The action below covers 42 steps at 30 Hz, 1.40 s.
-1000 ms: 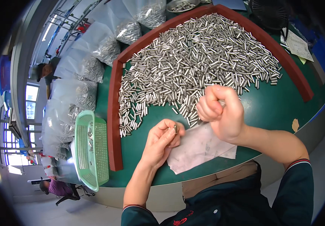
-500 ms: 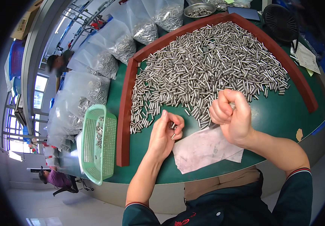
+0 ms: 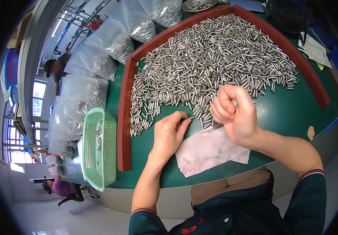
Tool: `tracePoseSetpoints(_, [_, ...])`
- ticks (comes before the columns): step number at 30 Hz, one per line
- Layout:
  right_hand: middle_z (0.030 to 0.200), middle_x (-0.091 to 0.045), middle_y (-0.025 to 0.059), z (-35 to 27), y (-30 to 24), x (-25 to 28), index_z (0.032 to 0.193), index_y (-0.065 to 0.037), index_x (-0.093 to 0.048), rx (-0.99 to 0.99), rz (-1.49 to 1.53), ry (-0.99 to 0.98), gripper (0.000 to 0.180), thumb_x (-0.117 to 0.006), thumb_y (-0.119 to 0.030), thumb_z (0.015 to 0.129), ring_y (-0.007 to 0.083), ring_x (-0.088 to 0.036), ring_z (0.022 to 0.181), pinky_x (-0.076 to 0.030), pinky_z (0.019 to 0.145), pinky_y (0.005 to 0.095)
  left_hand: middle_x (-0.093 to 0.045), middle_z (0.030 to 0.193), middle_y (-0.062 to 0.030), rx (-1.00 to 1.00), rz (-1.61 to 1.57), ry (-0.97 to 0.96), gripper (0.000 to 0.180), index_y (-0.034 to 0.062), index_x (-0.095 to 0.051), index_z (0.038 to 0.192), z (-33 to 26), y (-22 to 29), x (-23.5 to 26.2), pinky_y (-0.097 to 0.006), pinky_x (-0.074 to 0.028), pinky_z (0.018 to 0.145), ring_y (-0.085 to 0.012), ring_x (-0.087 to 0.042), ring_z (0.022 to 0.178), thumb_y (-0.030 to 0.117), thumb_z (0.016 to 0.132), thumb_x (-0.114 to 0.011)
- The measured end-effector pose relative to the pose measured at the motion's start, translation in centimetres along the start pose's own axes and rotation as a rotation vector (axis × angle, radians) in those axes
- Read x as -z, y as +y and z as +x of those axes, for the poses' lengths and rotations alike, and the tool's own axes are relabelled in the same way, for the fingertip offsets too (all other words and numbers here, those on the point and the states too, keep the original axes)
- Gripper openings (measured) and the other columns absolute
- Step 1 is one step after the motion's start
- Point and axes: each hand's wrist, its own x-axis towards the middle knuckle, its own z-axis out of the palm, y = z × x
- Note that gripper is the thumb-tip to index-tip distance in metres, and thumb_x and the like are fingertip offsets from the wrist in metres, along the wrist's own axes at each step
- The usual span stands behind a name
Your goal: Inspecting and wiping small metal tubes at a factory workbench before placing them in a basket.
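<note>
Small shiny metal pins lie in a wide loose heap on the green tabletop. My left hand is closed just off the heap's near edge, palm turned down. A single pin sticks out at its thumb and fingertips; the curled fingers hide anything else inside. To the right, my right hand makes a fist over the heap's near edge, and its contents are hidden. A stained pale cloth lies flat below and between both hands.
A red-brown raised border fences the heap at left, back and right. Left of it stands a green basket with some pins. Clear bags of pins line the far left. A black fan stands back right.
My left hand has turned palm down and moved slightly up, a pin now at its fingertips. My right fist has shifted slightly up and left. The whole view has shifted slightly.
</note>
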Motion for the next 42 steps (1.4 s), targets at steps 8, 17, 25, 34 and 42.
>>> tracePoseSetpoints(8, [0.042,-0.024,-0.0022,-0.7,1.0,0.0,0.049,-0.011,-0.026,-0.032,-0.07,-0.002,0.035,-0.032,-0.019,0.082,0.0079,-0.018,0.04,-0.015,0.04,0.0247,-0.044,0.046,-0.0073,-0.051,-0.161,-0.143,0.01,0.003,-0.054,0.064,-2.5,2.4,-0.4,-0.032,-0.035,0.04,-0.0204,-0.046,0.04,0.005,0.069,-0.063])
tracePoseSetpoints(17, [0.042,-0.025,-0.0018,-0.8,1.8,0.1,0.049,-0.011,-0.026,-0.036,-0.089,-0.027,0.034,-0.033,-0.018,0.081,0.0079,-0.019,0.039,-0.016,0.04,0.025,-0.043,0.045,-0.0037,-0.085,-0.192,-0.121,0.007,0.0009,-0.058,0.067,-2.4,2.2,-0.8,-0.025,-0.029,0.038,-0.0112,-0.037,0.038,0.002,0.067,-0.064])
tracePoseSetpoints(25, [0.042,-0.025,-0.0018,-0.8,1.9,0.1,0.048,-0.011,-0.026,-0.042,-0.094,-0.052,0.036,-0.033,-0.02,0.083,0.008,-0.02,0.04,-0.016,0.04,0.025,-0.042,0.045,-0.0037,-0.092,-0.19,-0.115,0.006,0.0009,-0.059,0.068,-2.4,2.2,-0.7,-0.026,-0.029,0.039,-0.0118,-0.037,0.038,0.002,0.067,-0.064])
tracePoseSetpoints(34, [0.044,-0.025,-0.0022,-1.2,2.1,-0.4,0.048,-0.01,-0.027,0.035,-0.195,-0.068,0.035,-0.032,-0.019,0.082,0.0078,-0.02,0.042,-0.018,0.042,0.0244,-0.042,0.045,-0.0048,-0.079,-0.197,-0.106,0.006,0.0003,-0.058,0.066,-2.6,2.4,-0.9,-0.027,-0.03,0.039,-0.0134,-0.038,0.038,0.001,0.067,-0.064])
tracePoseSetpoints(42, [0.05,-0.036,0.0028,-1.7,2.9,-0.3,0.053,-0.002,-0.031,0.16,-0.385,-0.171,0.028,-0.036,-0.015,0.077,0.0096,-0.03,0.047,-0.027,0.043,0.0268,-0.046,0.046,-0.0096,-0.072,-0.181,-0.116,0.011,0.0013,-0.052,0.062,-2.1,3.0,-0.7,-0.033,-0.037,0.04,-0.024,-0.047,0.04,0.001,0.067,-0.061])
